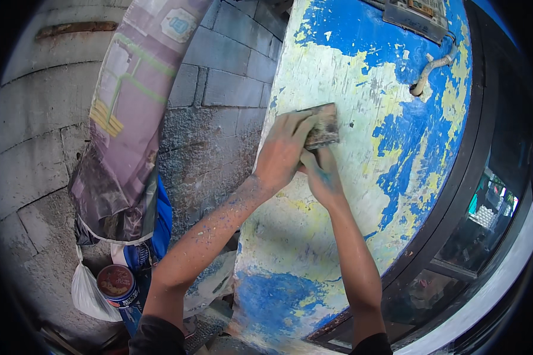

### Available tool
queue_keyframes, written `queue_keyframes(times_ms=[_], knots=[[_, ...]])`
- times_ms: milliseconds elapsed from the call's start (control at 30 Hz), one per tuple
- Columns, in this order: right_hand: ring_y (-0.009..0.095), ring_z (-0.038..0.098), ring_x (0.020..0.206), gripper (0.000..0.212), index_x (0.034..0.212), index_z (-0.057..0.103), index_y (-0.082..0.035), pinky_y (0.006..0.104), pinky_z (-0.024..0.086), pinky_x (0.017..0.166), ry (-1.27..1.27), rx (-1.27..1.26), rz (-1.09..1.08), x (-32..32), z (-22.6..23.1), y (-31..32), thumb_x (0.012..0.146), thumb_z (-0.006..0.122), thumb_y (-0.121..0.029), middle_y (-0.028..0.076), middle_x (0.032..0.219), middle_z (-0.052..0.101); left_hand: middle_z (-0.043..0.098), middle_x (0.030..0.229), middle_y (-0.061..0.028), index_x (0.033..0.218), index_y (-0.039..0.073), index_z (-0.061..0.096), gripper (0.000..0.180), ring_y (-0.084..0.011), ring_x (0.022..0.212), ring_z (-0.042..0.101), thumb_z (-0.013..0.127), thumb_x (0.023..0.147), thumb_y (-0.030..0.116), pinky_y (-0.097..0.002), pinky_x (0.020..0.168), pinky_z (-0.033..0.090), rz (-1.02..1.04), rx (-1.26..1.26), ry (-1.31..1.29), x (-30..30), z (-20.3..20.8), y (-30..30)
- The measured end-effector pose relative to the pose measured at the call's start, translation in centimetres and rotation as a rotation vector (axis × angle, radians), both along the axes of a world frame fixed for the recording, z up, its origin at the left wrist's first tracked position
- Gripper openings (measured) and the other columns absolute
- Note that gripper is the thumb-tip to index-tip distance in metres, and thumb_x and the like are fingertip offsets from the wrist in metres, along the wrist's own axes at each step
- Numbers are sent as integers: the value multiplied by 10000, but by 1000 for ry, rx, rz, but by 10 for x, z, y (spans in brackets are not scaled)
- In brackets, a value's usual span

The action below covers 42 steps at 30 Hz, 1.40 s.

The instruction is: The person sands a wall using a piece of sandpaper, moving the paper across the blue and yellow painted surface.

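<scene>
1. Mottled, flat block (326,125) lies against the peeling painted wall (358,171); probably light, stiff, not fragile, perhaps slippery if dusty.
2. Best hold: across its broad back, fingertips clear of the wall side.
3. Left grip (285,148) clamped on its left part. Right grip (324,180) at lower edge; closure hidden, cannot tell.
4. Bare end points right; long axis seemingly crosswise, rising slightly rightward; left end covered.

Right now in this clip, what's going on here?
The person's left hand grips a worn, flat rectangular plate by its left side, against a wall with patchy paint. The right hand is up against the plate's lower edge, its fingers partly hidden. Around the hands the surface is pale with yellow patches; blue paint shows above, below and to the right. Flecks speckle the left forearm.
</scene>
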State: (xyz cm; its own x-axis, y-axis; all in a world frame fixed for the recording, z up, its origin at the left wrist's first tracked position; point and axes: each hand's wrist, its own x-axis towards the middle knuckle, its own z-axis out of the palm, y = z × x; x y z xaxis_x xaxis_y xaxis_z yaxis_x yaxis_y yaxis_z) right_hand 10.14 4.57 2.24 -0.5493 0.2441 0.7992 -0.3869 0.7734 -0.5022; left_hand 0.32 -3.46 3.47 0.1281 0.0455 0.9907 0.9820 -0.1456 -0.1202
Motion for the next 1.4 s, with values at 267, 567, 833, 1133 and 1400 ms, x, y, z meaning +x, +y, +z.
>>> queue_keyframes(times_ms=[267, 567, 833, 1133, 1400], knots=[[156, 584, 941, 340, 1236, 437, -36, 261, 458, 786, 464, -31, -72, 35, 27, 2, 903, 504, -51, 110, 1064, 625, 512, 1154, -131, 1296, 65, 473, 525, -306, 1054, 508, 521, 782, -26, -377, 881, 455, 313, 159, 156, 11, 78, 19], [212, 582, 983, 521, 1256, 412, 36, 329, 490, 819, 399, -263, 79, 41, 62, -8, 920, 524, -346, 176, 1079, 591, 521, 1111, -148, 1196, 2, 519, 412, -324, 1063, 488, 549, 785, -15, -370, 912, 437, 203, -6, -29, 37, 91, 27], [138, 559, 741, 342, 901, 620, 44, 286, 441, 597, 372, -151, -195, 60, 118, 22, 883, 530, -286, 93, 805, 612, 514, 1154, -203, 1160, -43, 506, 412, -351, 1081, 488, 559, 751, -36, -403, 924, 429, 121, 1, 39, 93, 84, 38], [322, 623, 672, 291, 803, 652, 56, 401, 468, 655, 495, -12, -503, 53, 153, 11, 819, 525, -205, 217, 707, 635, 615, 935, -183, 937, -22, 626, 222, -353, 895, 588, 605, 717, -1, -407, 795, 490, 79, 134, 70, 76, 109, 49], [388, 638, 750, 295, 753, 658, 46, 421, 479, 690, 525, 217, -610, 55, 144, 17, 799, 556, -228, 274, 744, 625, 614, 854, -207, 865, -7, 629, 161, -370, 822, 605, 583, 711, -2, -436, 729, 490, 56, 42, 21, 70, 109, 43]])
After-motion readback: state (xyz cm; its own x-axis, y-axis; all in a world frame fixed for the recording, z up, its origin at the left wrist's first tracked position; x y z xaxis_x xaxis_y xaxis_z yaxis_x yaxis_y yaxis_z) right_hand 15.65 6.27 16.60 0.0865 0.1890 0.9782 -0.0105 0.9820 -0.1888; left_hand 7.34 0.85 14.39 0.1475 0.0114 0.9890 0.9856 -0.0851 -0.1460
